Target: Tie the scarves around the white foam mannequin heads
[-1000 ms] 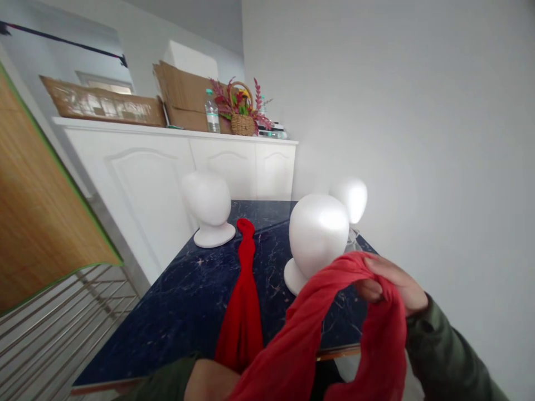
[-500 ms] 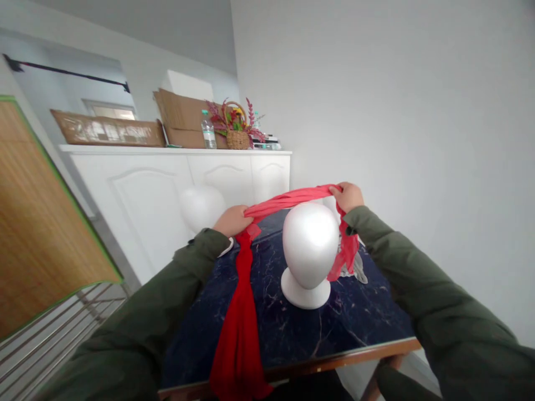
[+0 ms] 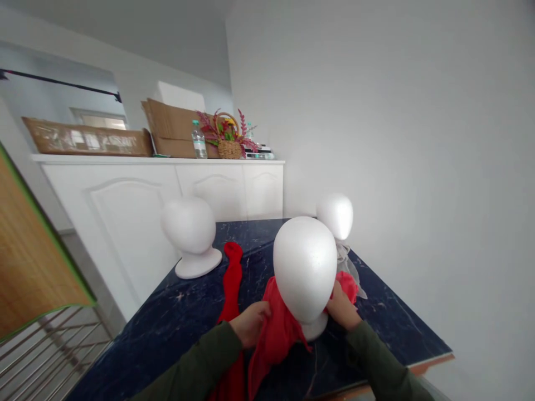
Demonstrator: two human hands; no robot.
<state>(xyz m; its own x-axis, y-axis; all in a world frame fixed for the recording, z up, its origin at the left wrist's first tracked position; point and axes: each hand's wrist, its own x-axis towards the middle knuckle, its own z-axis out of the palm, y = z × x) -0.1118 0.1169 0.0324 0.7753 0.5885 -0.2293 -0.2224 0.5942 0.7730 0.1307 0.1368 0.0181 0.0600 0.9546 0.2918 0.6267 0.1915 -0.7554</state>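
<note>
Hugging the neck of the front white foam head (image 3: 305, 262) is the coral scarf (image 3: 281, 326), one part showing on each side. Half a second ago it was stretched up behind the head between raised hands; now both hands are down low and the cloth has dropped to neck level.

Left hand (image 3: 252, 324) has its grip closed on the bunched cloth beside the neck, with a loose end hanging below. Right hand (image 3: 343, 306) is grasping the scarf on the far side, though its fingertips look tucked behind the head, so I can't swear to which fold it's got. The stretch behind the neck is hidden too.

Next out, a darker red scarf (image 3: 232, 281) lies lengthwise on the blue marbled tabletop (image 3: 167, 312), same as before, running under the left forearm and getting cut off at the bottom. Both green sleeves run out of frame there as well. Another head (image 3: 190, 225) stands to the left, and a third (image 3: 335, 215) is partly blocked behind the front one, with grey cloth (image 3: 351, 267) at its base.

Back on the white cabinet (image 3: 112, 206): cardboard box (image 3: 87, 139), flower basket (image 3: 229, 149), and a bottle (image 3: 199, 140) whose label is too small to read. Markings on the box are lost in glare.
</note>
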